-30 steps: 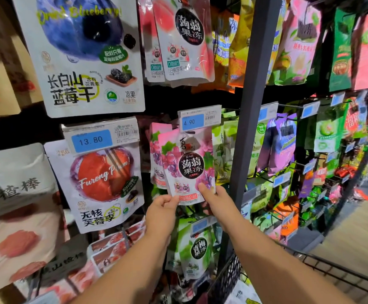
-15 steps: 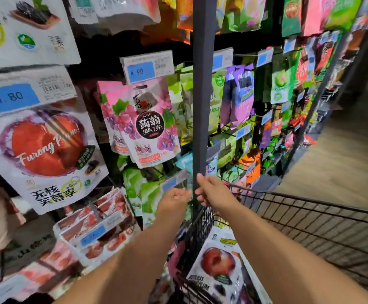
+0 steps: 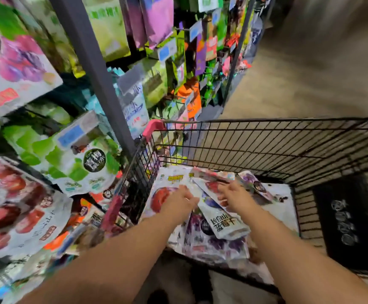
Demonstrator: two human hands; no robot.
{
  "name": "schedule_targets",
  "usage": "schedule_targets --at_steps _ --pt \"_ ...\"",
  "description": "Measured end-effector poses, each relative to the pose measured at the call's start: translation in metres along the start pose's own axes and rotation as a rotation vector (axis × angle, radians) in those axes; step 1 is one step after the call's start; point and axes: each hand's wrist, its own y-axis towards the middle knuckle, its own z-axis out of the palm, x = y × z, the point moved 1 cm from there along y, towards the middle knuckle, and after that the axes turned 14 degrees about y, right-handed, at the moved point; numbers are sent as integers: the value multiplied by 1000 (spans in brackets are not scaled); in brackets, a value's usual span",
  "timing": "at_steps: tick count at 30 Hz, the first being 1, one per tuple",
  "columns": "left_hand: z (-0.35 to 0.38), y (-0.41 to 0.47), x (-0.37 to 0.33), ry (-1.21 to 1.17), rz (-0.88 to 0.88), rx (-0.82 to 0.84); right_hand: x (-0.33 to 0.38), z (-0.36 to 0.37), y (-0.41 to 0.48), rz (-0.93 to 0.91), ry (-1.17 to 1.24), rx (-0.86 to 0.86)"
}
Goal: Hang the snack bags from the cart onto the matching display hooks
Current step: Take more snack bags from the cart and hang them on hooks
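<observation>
Down the left side of the frame the display rack (image 3: 46, 110) is already crowded: red-fruit bags (image 3: 14, 207) hang at the lower left, and a green bag (image 3: 86, 163) hangs beside the grey post (image 3: 95, 69). A good share of the stocking looks done, though the blur keeps me from seeing which hooks are short. Just right of the post, in the middle of the frame, stands the black wire cart (image 3: 266, 137), and the work left is in there, with several bags lying flat and overlapping on its floor. A white bag with a red fruit (image 3: 156, 198) is at the left. A blueberry bag (image 3: 224, 222) lies slantwise on top in the middle, a purple grape bag (image 3: 213, 244) shows under it, and more bags run toward the cart's right side. By my reckoning the person is at the point of picking the next bag. The left hand (image 3: 179, 204) hovers over the red-fruit bag with its fingertips at the blueberry bag's edge, and I cannot tell whether they pinch it or only touch it. The right hand (image 3: 233, 197) is just beside it, above the pile, with its fingers loosely spread and nothing in them. The bare floor (image 3: 310, 62) fills the upper right.
</observation>
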Motion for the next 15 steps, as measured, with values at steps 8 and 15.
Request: schedule_targets --at_steps 8,15 --pt "47 44 -9 232 -16 268 -71 -47 29 254 -248 19" --pt "72 85 -21 232 -43 271 -79 -68 64 276 -424 -9"
